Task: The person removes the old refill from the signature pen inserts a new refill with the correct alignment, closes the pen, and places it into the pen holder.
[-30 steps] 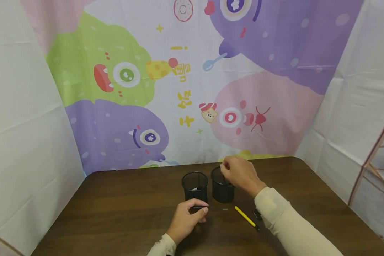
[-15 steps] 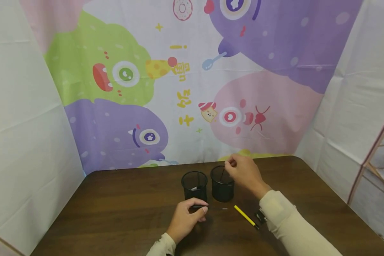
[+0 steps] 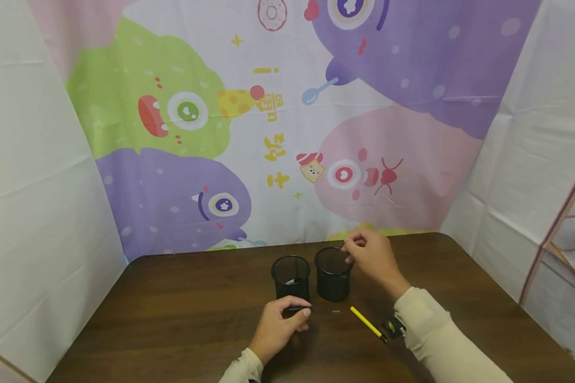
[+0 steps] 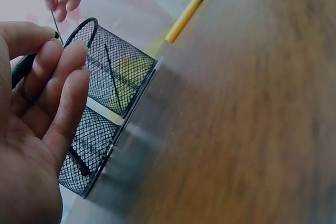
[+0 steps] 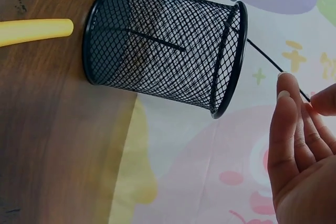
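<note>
Two black mesh pen holders stand side by side on the table. My right hand [image 3: 371,258] is over the rim of the right pen holder [image 3: 333,287]. It pinches a thin black rod [image 5: 266,55] between thumb and fingers; the rod slants down into that holder's mouth. Nearer me, in front of the left pen holder [image 3: 291,291], my left hand [image 3: 279,325] grips a slim black pen-like stick [image 4: 22,70], partly covered by the fingers. Something small, white and black, lies inside the left holder. A dark line shows through the right holder's mesh in the right wrist view.
A yellow pen [image 3: 366,323] with a black end lies on the brown table [image 3: 187,314], right of the holders. Close by is a small clear piece [image 3: 336,311]. A cartoon-printed cloth [image 3: 278,213] hangs behind the table's far edge, with white cloth on both sides.
My right hand has shifted a little to the right, away from the right holder's middle. The thin rod now leans more and shows more clearly. My left hand stays put.
</note>
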{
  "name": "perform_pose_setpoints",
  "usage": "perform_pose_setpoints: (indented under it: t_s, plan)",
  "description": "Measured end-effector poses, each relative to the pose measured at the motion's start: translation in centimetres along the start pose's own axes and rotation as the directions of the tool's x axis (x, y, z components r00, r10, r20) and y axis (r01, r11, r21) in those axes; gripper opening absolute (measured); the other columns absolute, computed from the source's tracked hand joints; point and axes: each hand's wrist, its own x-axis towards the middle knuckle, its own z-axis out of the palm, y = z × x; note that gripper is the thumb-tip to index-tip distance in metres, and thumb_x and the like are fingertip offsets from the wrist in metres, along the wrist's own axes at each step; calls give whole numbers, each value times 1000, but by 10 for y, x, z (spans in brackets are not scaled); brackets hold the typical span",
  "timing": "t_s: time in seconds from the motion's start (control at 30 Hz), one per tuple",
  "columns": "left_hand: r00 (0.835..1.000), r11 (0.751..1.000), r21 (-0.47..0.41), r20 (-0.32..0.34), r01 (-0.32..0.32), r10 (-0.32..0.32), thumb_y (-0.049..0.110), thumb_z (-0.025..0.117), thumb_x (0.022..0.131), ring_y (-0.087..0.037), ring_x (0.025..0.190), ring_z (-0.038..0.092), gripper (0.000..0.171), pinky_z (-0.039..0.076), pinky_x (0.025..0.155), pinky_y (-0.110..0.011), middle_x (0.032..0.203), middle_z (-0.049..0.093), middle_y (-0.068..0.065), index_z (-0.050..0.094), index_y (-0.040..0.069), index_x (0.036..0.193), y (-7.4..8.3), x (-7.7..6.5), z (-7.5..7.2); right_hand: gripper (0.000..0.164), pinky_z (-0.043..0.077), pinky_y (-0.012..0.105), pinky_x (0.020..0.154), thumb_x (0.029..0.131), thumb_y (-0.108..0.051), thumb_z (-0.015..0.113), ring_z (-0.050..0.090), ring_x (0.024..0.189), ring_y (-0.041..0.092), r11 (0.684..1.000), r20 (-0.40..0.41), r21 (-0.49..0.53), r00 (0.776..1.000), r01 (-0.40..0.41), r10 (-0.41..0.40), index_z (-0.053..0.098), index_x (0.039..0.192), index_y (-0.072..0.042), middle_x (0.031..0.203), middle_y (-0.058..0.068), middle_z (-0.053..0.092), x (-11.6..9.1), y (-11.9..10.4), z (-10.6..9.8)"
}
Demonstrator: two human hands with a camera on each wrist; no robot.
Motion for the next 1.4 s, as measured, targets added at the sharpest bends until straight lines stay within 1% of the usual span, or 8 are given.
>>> perform_pose_setpoints:
  t_s: [0.13,0.27,0.53,0.77,0.97,1.07,1.27,1.4]
  plan:
    - [1000,1000,8,1,-7,7,12,74,92,-21,70,72,20,60,66,-32,95,71,-9,73,0,107,0,0,0,10,55,27,58,95,-11,65,70,59,21,999,-9,42,1000,-5,6,68,88,-4,80,6,74,-2,2,-2]
    - [1000,1000,25,0,-19,19,15,74,92,-21,70,72,22,60,67,-33,92,71,-8,73,-2,106,0,1,0,9,57,28,59,95,-9,66,70,60,23,996,-15,90,1000,-6,8,68,90,-2,80,9,74,-4,3,-4]
    - [1000,999,46,-10,-22,22,17,74,92,-19,69,71,25,60,66,-32,87,70,-17,72,-4,106,-2,2,0,12,59,30,58,96,-8,65,71,60,24,982,-4,186,999,-35,36,67,92,2,82,15,74,-11,0,-8]
    - [1000,999,45,-15,-15,16,17,74,92,-19,68,71,25,60,66,-32,85,70,-17,72,-3,107,0,1,-1,15,59,31,56,97,-10,66,71,62,27,973,-4,224,999,-45,47,67,93,4,84,18,73,-15,-3,-10]
    - [1000,999,40,-18,-16,17,17,74,92,-20,68,72,26,60,65,-32,86,70,-21,71,-5,107,0,2,-2,15,59,41,54,96,-8,65,70,61,23,956,-3,281,996,-83,87,66,92,7,82,19,73,-19,-2,-11]
    - [1000,999,39,-22,-15,15,16,74,92,-20,69,72,26,60,64,-33,85,71,-21,71,-5,107,-1,2,-1,16,58,45,55,96,-7,64,70,60,21,954,1,285,995,-97,101,65,93,8,81,19,72,-21,0,-10]
    - [1000,1000,-1,-21,12,-12,8,72,93,-22,75,73,22,60,65,-32,92,71,-24,70,-7,108,2,2,0,17,58,37,52,96,-6,64,69,59,20,939,21,318,991,-132,132,64,96,11,81,20,72,-29,1,-7]
    - [1000,1000,-8,-27,14,-14,6,72,93,-22,77,73,20,60,66,-33,90,73,-17,70,-6,108,4,3,0,17,57,33,51,97,-6,64,68,59,21,926,40,347,989,-147,142,63,97,12,82,20,72,-36,-1,-4]
